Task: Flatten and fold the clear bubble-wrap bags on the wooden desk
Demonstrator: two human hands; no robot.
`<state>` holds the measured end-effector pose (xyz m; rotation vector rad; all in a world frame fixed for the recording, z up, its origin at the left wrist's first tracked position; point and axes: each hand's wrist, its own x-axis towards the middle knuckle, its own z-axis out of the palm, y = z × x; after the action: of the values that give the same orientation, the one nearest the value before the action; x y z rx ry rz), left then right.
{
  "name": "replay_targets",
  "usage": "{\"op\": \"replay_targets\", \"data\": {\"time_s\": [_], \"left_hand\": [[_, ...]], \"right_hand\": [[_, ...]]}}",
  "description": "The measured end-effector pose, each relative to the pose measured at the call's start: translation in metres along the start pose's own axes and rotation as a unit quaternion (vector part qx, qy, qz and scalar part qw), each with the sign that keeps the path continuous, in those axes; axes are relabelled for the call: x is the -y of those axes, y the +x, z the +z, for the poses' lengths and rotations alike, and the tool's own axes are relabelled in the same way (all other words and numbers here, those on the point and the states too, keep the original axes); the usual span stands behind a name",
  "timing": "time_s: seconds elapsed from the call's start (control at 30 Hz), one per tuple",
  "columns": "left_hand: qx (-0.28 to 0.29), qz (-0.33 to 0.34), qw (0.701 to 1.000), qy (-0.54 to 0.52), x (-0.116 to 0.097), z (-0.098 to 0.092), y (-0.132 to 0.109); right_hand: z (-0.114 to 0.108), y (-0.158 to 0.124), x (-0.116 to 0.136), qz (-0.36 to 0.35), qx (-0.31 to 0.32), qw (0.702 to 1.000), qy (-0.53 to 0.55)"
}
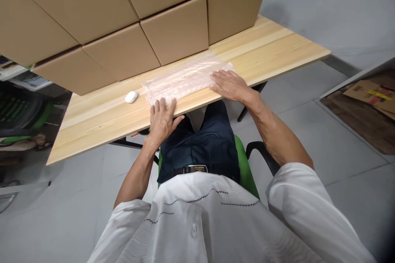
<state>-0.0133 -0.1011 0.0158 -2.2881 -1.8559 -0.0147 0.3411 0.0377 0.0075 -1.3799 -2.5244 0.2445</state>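
A clear bubble-wrap bag (185, 78) lies flat on the light wooden table (277, 49). My left hand (162, 119) rests at the table's near edge, fingers stretched out flat and touching the bag's left end. My right hand (230, 85) lies palm down with fingers spread on the bag's right end. A small white mouse (131, 97) sits on the table just left of the bag, clear of both hands.
Several stacked cardboard boxes (129, 16) fill the back of the table. I sit on a green chair (245, 168). Flattened cardboard (367, 107) lies on the grey floor at the right. Clutter and a green chair (21, 111) stand at the left.
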Motion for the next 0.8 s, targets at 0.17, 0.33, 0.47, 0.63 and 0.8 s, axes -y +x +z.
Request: {"op": "replay_targets", "data": {"time_s": [0.17,0.33,0.47,0.63,0.8], "left_hand": [[-0.006,-0.002,1.000,-0.002,0.001,0.002,0.000],[-0.005,0.006,0.999,-0.032,0.008,0.000,-0.001],[-0.018,0.018,0.998,-0.062,-0.007,-0.006,0.014],[-0.010,0.100,0.991,-0.090,-0.055,-0.012,0.056],[0.013,0.100,0.990,-0.100,-0.078,-0.003,0.079]], "right_hand": [[0.001,0.001,-0.020,0.005,-0.004,1.000,-0.010],[0.000,0.000,-0.022,0.011,-0.004,1.000,-0.008],[0.001,-0.007,-0.011,0.018,-0.009,1.000,-0.009],[0.018,-0.030,0.011,0.040,-0.035,0.999,-0.012],[0.028,-0.052,0.029,0.029,-0.079,0.996,-0.031]]}}
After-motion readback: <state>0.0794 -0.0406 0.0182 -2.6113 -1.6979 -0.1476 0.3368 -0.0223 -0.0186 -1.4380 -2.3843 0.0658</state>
